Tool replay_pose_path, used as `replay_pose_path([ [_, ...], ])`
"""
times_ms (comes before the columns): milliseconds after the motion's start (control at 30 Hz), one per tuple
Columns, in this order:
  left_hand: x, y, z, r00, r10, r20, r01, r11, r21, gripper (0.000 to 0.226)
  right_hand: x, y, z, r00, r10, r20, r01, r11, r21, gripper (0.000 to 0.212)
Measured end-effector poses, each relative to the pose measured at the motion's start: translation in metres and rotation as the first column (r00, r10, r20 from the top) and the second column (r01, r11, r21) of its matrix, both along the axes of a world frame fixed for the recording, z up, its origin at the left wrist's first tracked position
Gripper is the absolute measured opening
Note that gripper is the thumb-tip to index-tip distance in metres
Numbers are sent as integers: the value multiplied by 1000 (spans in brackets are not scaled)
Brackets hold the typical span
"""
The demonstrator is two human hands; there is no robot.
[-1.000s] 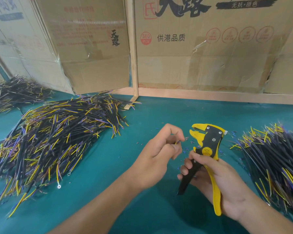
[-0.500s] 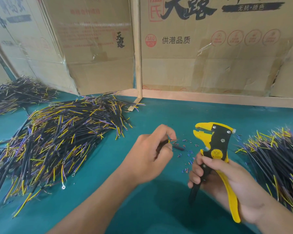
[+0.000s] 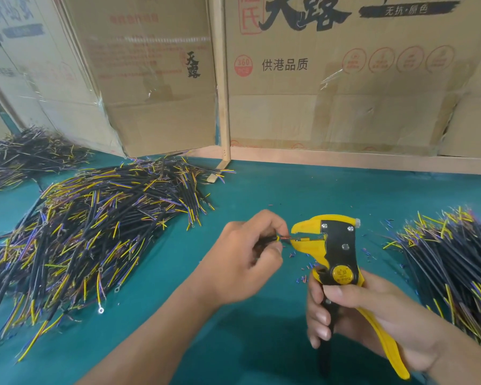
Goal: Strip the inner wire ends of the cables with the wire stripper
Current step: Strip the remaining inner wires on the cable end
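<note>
Head view: one cable (image 3: 270,239) is pinched in the curled fingers (image 3: 272,227) of the left hand (image 3: 242,262), its wire ends fed into the jaws of one yellow wire stripper (image 3: 335,251), whose handles are wrapped by the right hand (image 3: 367,320). The ends are best kept straight and seated before squeezing. Three heaps of cables are counted on the desk (image 3: 261,190), beyond and beside the fingers.

Workshop bench: green mat (image 3: 261,190), cable heaps (image 3: 95,232), stacked cartons (image 3: 331,93).
</note>
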State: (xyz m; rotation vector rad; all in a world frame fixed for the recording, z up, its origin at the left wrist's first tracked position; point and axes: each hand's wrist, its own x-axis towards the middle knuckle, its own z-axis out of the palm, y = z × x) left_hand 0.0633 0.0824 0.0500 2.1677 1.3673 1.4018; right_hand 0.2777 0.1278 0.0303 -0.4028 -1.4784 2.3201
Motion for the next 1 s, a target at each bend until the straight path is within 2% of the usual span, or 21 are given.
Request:
replay_pose_path([
  [333,0,3,-2,1000,0,-5,0,999,-43,10,-2,-1,-2,999,2,41,-3,1000,17,30],
  [467,-1,4,-3,1000,14,-5,-15,998,-56,15,-5,-4,-3,996,-53,78,52,999,3,31],
  [667,0,5,-5,998,64,-27,-66,994,-84,27,-13,-16,-3,984,-142,110,155,982,-112,35],
  [1000,-1,8,-8,999,43,24,-40,995,-95,28,-14,-21,5,942,-285,178,293,956,-25,50],
])
